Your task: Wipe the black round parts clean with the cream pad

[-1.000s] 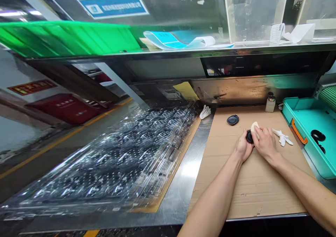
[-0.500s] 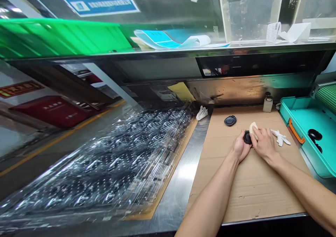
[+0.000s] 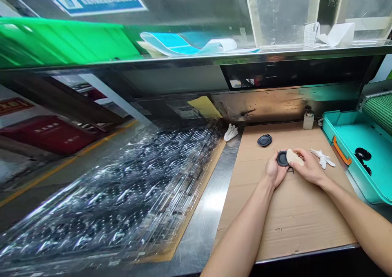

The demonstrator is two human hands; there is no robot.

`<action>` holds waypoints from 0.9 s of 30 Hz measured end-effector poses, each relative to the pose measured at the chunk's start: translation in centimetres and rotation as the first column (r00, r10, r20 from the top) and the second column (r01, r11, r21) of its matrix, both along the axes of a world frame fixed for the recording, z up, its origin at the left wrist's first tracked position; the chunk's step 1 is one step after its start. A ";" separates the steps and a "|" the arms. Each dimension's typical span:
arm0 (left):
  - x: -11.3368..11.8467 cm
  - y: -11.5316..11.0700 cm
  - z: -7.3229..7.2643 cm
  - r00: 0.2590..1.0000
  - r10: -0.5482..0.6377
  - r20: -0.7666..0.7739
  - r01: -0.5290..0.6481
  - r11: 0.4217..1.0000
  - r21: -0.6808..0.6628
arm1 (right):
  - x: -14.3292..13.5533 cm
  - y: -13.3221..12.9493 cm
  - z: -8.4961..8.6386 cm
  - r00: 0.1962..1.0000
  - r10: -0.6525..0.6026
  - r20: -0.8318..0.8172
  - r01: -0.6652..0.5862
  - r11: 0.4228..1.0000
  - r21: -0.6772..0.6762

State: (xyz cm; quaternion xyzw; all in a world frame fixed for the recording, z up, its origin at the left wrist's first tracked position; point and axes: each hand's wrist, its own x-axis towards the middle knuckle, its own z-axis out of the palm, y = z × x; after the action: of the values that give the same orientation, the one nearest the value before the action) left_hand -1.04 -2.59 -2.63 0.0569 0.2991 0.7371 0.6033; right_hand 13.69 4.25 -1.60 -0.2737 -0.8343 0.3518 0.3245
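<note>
Above the cardboard sheet (image 3: 284, 220), my left hand (image 3: 275, 170) grips a round black part (image 3: 282, 158) by its edge. My right hand (image 3: 308, 166) pinches a pale cream pad (image 3: 294, 157), which lies against the right side of the black part. Behind my left hand, another black round piece (image 3: 264, 140) rests on the cardboard. A crumpled white glove (image 3: 323, 158) is just to the right of my right hand.
A teal tray (image 3: 373, 187) with black parts stands at the right. A small bottle (image 3: 308, 119) is at the back. Plastic-wrapped black trays (image 3: 122, 187) fill the left. A metal shelf (image 3: 196, 60) crosses above, holding a green bin (image 3: 67, 42).
The cream pad has tilted and shows more of its flat face. The black part is more exposed in my left hand. The whole view has shifted slightly.
</note>
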 end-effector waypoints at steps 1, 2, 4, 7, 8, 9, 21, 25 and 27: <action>-0.1 -0.1 0.0 1.000 0.003 0.001 -0.003 1.000 0.001 | 0.1 0.0 0.1 0.998 0.058 0.004 -0.057 0.996 -0.069; -0.1 -0.2 0.1 1.000 -0.002 -0.002 0.002 1.000 0.005 | 0.1 -0.1 0.2 0.995 0.096 0.006 -0.094 0.988 -0.125; 0.0 -0.4 0.1 0.999 -0.025 -0.031 0.026 1.000 0.015 | 0.0 -0.1 0.2 0.994 0.112 0.005 -0.110 0.976 -0.187; 0.5 -0.5 -0.1 0.988 -0.058 -0.140 0.063 0.998 0.032 | -0.4 -0.2 0.2 0.995 0.099 -0.024 -0.101 0.954 -0.283; 0.6 -0.6 -0.2 0.982 -0.069 -0.179 0.077 0.996 0.037 | -0.6 -0.4 0.2 0.994 0.100 -0.041 -0.108 0.940 -0.324; 0.7 -0.7 -0.2 0.975 -0.079 -0.210 0.089 0.995 0.041 | -0.7 -0.5 0.2 0.993 0.108 -0.057 -0.121 0.925 -0.361; 0.5 -0.5 -0.4 0.982 -0.124 -0.144 0.122 0.992 -0.025 | 0.4 0.0 1.2 0.995 -0.025 0.102 0.029 0.999 -0.039; 0.7 -0.6 -0.1 0.985 -0.123 -0.125 0.119 0.992 -0.035 | 0.1 -0.5 1.5 0.990 0.125 0.073 -0.121 0.991 -0.058; 0.8 -0.7 0.0 0.984 -0.123 -0.130 0.118 0.992 -0.044 | 0.5 -0.1 1.7 0.971 0.176 0.162 -0.169 0.984 -0.059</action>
State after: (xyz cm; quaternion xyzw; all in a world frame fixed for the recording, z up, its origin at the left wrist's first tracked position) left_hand -0.28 -3.31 -2.68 0.1126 0.3479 0.6882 0.6266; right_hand 14.19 4.19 0.11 -0.2359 -0.8710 0.3733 0.2154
